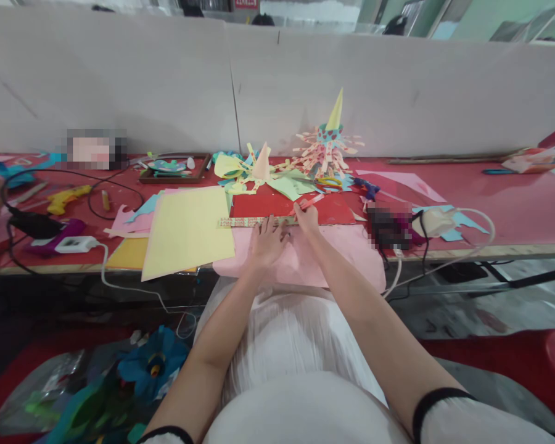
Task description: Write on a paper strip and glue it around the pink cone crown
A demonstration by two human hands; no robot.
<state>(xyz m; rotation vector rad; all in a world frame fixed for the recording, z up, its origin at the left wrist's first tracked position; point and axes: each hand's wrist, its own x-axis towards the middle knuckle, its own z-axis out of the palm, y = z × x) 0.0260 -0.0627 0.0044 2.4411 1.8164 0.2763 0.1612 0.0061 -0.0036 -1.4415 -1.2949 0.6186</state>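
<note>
A yellow glue gun (67,198) and a white adapter (76,244) crowd the left end of the bench (513,203). A yellow sheet (187,231) overhangs the front edge, just beside the left hand (267,242), whose grip is spread flat, pressing a patterned ruler (245,221) onto pink paper (337,253) that also droops over the edge. At the ruler's right end the right hand (308,217) has its grip pinching a red pencil (311,202). Beyond a white cable loop (476,211), the bench's right stretch lies mostly bare
</note>
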